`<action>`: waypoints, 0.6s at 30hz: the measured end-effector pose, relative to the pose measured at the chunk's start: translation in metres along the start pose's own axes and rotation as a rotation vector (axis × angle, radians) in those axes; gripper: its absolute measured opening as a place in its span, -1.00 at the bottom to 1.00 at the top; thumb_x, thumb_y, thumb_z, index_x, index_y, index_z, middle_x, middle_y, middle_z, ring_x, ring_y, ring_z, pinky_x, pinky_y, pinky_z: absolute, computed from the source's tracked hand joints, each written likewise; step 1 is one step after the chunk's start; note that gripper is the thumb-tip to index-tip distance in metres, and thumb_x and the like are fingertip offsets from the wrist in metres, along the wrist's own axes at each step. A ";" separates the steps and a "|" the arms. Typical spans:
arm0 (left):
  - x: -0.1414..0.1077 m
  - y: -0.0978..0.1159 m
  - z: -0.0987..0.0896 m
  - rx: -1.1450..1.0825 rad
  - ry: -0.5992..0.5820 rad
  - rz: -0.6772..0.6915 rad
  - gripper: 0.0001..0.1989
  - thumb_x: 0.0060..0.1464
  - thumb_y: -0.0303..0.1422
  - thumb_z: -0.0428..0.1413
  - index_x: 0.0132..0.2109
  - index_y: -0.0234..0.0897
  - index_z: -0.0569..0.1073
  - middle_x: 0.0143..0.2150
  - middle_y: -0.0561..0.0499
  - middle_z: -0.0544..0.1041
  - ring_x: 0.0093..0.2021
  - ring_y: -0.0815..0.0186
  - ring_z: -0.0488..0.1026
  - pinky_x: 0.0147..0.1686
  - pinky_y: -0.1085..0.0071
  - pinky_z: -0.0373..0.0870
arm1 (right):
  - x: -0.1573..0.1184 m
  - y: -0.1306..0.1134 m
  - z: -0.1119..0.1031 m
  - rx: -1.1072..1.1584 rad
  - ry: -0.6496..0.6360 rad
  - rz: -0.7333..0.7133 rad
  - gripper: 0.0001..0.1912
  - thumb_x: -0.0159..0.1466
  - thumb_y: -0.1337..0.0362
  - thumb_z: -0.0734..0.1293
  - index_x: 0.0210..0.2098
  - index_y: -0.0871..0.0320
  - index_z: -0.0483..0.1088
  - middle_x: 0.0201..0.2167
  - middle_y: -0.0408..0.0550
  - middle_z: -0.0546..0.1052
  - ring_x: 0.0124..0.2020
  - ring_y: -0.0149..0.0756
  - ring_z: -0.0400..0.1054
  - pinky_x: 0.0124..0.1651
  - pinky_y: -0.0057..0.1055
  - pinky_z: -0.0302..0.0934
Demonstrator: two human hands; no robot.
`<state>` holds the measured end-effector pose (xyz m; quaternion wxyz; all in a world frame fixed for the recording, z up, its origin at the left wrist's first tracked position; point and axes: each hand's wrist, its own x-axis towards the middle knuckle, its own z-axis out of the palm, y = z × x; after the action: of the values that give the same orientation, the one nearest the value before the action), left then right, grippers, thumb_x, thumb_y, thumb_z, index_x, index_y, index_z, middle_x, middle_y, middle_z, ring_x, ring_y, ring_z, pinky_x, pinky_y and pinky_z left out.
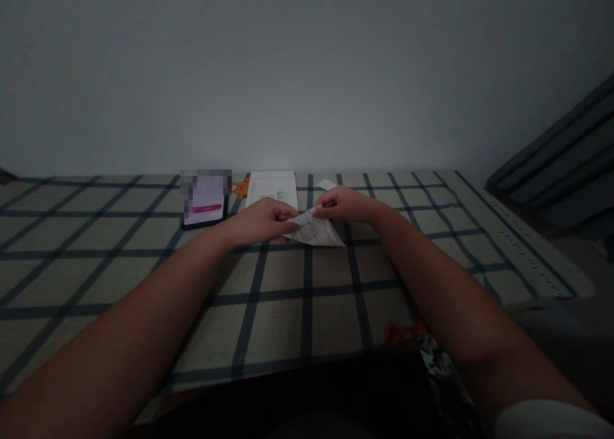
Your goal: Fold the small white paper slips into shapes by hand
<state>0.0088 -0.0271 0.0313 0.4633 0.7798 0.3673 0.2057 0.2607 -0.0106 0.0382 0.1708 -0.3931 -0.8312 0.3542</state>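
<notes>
Between my two hands is a folded sheet of paper [314,230] with dark printed lines, its pointed corner toward the lower right. My left hand [266,220] pinches the paper's left end between thumb and fingers. At the top edge, my right hand [343,204] grips the same paper with its fingertips. Just behind my left hand lies a white booklet or pad [272,184] with printing on it, partly covered by the fingers. A small white paper piece [327,184] shows behind my right hand.
A phone [206,200] with a lit screen lies left of the booklet, partly blurred out. The checked tablecloth [268,298] carries orange bear prints and lettering at the right edge. A pale wall [307,74] stands behind; dark pleated fabric [566,164] hangs at right.
</notes>
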 end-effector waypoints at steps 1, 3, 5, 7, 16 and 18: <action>0.000 -0.001 -0.001 0.009 0.010 -0.002 -0.83 0.01 -0.18 0.29 -0.33 -0.14 0.72 -0.45 -0.02 0.61 -0.47 0.23 0.51 -0.47 0.41 0.41 | 0.000 -0.001 0.001 -0.005 0.005 -0.008 -0.66 0.24 0.02 0.36 -0.42 0.19 0.49 -0.52 -0.18 0.38 -0.46 -0.40 0.18 -0.37 -0.41 0.01; -0.001 0.001 -0.003 -0.021 0.014 -0.022 -0.86 -0.04 -0.20 0.33 -0.37 -0.13 0.71 -0.45 -0.03 0.61 -0.46 0.22 0.52 -0.46 0.41 0.41 | -0.001 -0.005 0.002 -0.008 0.009 -0.029 -0.67 0.24 0.03 0.35 -0.44 0.18 0.46 -0.53 -0.19 0.36 -0.46 -0.41 0.17 -0.38 -0.42 0.00; -0.004 0.004 -0.003 -0.145 -0.050 -0.107 -0.86 -0.09 -0.19 0.36 -0.40 -0.14 0.70 -0.41 -0.07 0.63 -0.42 0.19 0.54 -0.44 0.39 0.43 | -0.002 -0.010 0.004 -0.009 -0.019 -0.055 -0.67 0.24 0.03 0.34 -0.43 0.17 0.45 -0.53 -0.20 0.34 -0.46 -0.41 0.16 -0.39 -0.43 -0.01; -0.007 0.008 -0.002 -0.243 0.040 -0.191 -0.84 -0.16 -0.19 0.38 -0.42 -0.14 0.69 -0.46 -0.06 0.59 -0.52 0.23 0.45 -0.58 0.42 0.29 | -0.002 -0.014 0.007 -0.019 -0.050 -0.076 -0.66 0.25 0.02 0.34 -0.46 0.17 0.43 -0.56 -0.22 0.30 -0.49 -0.42 0.13 -0.40 -0.43 -0.04; -0.007 0.018 0.003 0.112 -0.078 -0.216 -0.78 -0.14 -0.13 0.38 -0.43 -0.18 0.68 -0.52 0.03 0.56 -0.48 0.24 0.44 -0.44 0.40 0.31 | 0.005 -0.016 0.023 0.043 -0.023 -0.141 -0.73 0.27 0.13 0.33 -0.45 0.19 0.38 -0.55 -0.24 0.26 -0.50 -0.47 0.06 -0.41 -0.42 -0.07; -0.007 0.020 0.002 0.144 -0.086 -0.211 -0.78 -0.12 -0.12 0.36 -0.40 -0.18 0.68 -0.50 0.04 0.59 -0.43 0.22 0.48 -0.37 0.38 0.36 | 0.006 -0.015 0.025 0.085 0.001 -0.156 -0.69 0.26 0.10 0.35 -0.49 0.18 0.34 -0.56 -0.25 0.25 -0.50 -0.47 0.07 -0.41 -0.43 -0.06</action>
<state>0.0132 -0.0400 0.0473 0.4405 0.7762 0.4410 0.0951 0.2351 -0.0237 0.0317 0.2149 -0.3197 -0.8434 0.3744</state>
